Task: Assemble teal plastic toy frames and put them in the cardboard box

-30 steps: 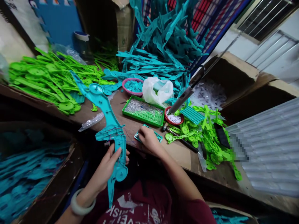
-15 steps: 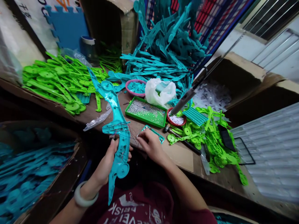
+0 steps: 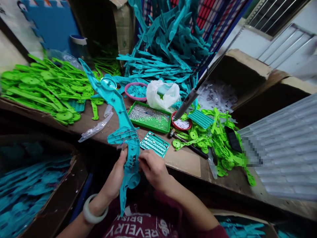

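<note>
Shifting off the tray (image 3: 155, 144), the right hand (image 3: 156, 170) is pinching, contents unclear, beside the curved frame (image 3: 123, 117) the left hand (image 3: 115, 177) is gripping, presumably for steadiness.

Bow-shaped piece (image 3: 121, 114): glossy plastic; shirt (image 3: 142, 225): matt cloth; carton (image 3: 125, 36): matt cardboard.

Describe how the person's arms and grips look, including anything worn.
The left grip and right grip wear no gloves. A thick, round, pale bangle circles the left arm at the wrist; a maroon sleeve shows high on the right arm.
</note>
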Available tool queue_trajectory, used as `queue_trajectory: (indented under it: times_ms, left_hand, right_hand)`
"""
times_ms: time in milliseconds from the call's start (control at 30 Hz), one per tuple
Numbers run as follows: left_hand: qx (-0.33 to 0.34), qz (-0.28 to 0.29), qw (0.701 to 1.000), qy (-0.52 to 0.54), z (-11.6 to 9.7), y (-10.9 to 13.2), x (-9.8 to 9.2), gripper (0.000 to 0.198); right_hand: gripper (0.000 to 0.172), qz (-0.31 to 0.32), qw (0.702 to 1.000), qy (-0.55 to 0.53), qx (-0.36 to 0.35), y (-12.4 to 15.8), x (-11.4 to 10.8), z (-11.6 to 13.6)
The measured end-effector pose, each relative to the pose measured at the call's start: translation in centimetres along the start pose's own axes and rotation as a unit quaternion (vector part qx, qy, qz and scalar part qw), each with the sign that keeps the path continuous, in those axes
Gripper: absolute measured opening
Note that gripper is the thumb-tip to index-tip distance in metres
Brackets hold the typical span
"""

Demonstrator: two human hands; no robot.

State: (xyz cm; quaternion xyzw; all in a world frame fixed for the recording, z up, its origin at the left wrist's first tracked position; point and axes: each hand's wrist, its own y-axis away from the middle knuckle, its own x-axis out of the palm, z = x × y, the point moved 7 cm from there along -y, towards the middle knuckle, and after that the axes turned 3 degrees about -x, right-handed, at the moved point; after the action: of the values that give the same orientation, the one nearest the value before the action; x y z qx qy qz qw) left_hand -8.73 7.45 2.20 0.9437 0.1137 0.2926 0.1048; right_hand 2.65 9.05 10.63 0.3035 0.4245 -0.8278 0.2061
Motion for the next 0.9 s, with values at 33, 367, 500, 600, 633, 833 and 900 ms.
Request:
queue_trajectory:
  times_ms: [33,367,500,600,633,833,900]
  left_hand:
    - [0.002,-0.004,1.0,-0.004,0.1,0.1,0.0,0.062]
    - [-0.071,-0.018,0.997,-0.018,1.6,1.1,-1.1,0.064]
    - [-0.074,-0.013,0.997,-0.029,1.5,1.1,-0.8,0.061]
    - [-0.083,-0.011,0.996,-0.034,1.6,0.9,-0.9,0.063]
    - [-0.082,-0.013,0.996,-0.035,1.6,0.7,-1.0,0.064]
    - [-0.077,-0.019,0.997,-0.019,1.5,-0.3,-1.9,0.066]
    - [-0.086,-0.023,0.996,-0.013,1.7,-0.6,-2.0,0.068]
  right_hand:
    - [0.01,-0.012,1.0,-0.003,0.003,0.2,0.2,0.1]
    - [0.019,-0.055,0.993,0.063,0.084,0.1,-0.2,-4.7]
    - [0.014,0.137,0.967,0.158,0.146,-3.1,0.9,-10.5]
    - [0.014,0.218,0.949,0.18,0.138,-4.0,2.2,-12.4]
    - [0.015,0.224,0.949,0.178,0.134,-4.1,2.5,-12.6]
    - [0.005,0.219,0.958,0.144,0.114,-3.5,2.2,-11.8]
    - [0.004,0.157,0.977,0.103,0.101,-3.3,1.5,-10.2]
